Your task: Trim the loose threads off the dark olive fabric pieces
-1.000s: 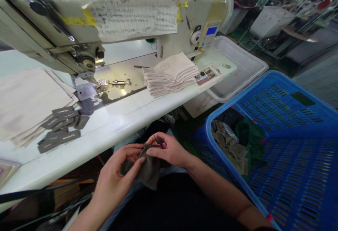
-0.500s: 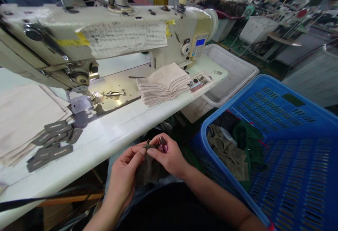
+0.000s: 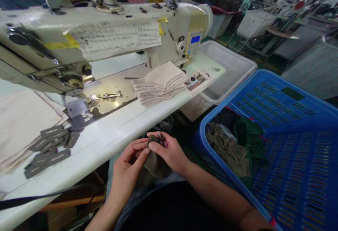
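Grip adjusted on brown cloth, held by both hands
More of the brown cloth (image 3: 155,164) now shows above the right thumb than a moment ago, leaving its gathered edge better exposed, in my judgement. The left hand (image 3: 125,166) is closed in a pinch at that edge; the right hand (image 3: 174,155) pinches it too, with small snips (image 3: 161,141) tucked in its fingers. Cloth soft, creased, hanging over the lap, in front of the white sewing table (image 3: 111,127)
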A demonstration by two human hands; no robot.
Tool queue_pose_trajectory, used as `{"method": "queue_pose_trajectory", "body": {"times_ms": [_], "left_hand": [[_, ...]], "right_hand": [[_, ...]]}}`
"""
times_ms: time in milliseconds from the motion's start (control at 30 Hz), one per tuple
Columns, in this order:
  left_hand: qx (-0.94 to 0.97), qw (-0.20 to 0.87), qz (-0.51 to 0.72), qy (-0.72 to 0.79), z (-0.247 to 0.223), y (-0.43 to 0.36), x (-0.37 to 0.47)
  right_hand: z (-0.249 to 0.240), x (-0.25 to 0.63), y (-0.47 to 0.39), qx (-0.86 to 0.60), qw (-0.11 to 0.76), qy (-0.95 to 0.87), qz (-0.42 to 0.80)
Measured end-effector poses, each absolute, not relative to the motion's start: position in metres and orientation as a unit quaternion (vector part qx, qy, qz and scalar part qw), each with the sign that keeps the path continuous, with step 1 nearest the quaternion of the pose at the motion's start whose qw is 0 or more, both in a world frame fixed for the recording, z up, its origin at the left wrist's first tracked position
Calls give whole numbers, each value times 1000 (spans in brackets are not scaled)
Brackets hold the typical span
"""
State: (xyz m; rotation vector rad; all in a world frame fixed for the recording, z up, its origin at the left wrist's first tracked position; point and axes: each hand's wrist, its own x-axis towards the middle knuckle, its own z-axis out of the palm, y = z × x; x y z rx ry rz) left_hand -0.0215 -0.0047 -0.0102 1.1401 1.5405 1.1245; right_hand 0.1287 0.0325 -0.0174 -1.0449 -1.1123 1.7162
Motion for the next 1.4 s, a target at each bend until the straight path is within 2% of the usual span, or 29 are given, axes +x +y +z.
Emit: {"method": "queue_pose_trajectory", "body": {"times_ms": [100,200,267,467,600,767,900,1000,1233,1400], "left_hand": [[489,395,478,613,-15,-5,-19],[462,430,484,605,-16,-6,-18],[439,450,467,622,-14,-6,-18],[339,516,436,655,-11,-2,-24],[218,622,432,616,-4,-3,-22],[181,643,438,602,1,-2,-17],[224,594,454,625,-5,2,-19],[311,563,416,643,-8,5,-25],[380,580,326,642,0,10,-29],[404,580,288,646,0,10,-30]], "right_hand": [[-14,127,30,-390,392,-420,720],[-14,128,30,-374,376,-414,739],[-15,128,31,-396,383,-437,711],[-18,129,32,-494,374,-588,520],[-22,126,30,-501,375,-592,508],[-29,117,24,-509,391,-577,505],[-30,120,16,-479,376,-618,497],[-27,134,17,-470,346,-640,500],[-16,154,25,-465,259,-690,491],[-17,148,27,-475,274,-682,484]]}}
